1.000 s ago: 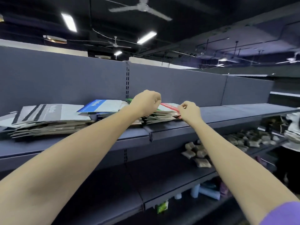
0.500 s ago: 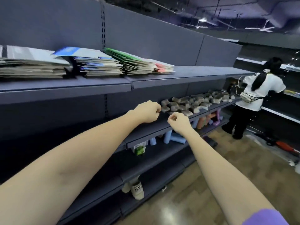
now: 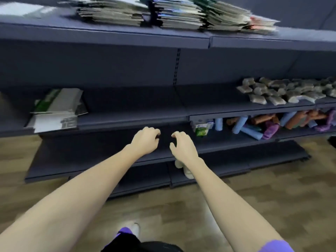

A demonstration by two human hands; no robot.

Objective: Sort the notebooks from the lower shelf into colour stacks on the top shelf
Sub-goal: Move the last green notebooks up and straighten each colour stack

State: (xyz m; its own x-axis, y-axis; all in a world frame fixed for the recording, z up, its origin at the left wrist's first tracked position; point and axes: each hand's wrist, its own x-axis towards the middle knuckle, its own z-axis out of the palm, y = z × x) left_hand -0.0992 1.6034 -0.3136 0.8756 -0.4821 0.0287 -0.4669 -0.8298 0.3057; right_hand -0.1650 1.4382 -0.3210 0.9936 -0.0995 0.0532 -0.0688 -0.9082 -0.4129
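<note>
Remaining notebooks upper left of both empty hands

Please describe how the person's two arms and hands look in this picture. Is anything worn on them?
Both forearms are bare, with no watch, bracelet or glove to be seen. The left hand and the right hand show no rings, as far as the blur allows. A purple sleeve covers the right upper arm at the bottom edge. The left arm's sleeve is out of view.

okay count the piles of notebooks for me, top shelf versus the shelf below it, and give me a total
Stacks on the top shelf: 3, side by side
Piles on the lower shelf: 1, at the left
Total: 4
</note>
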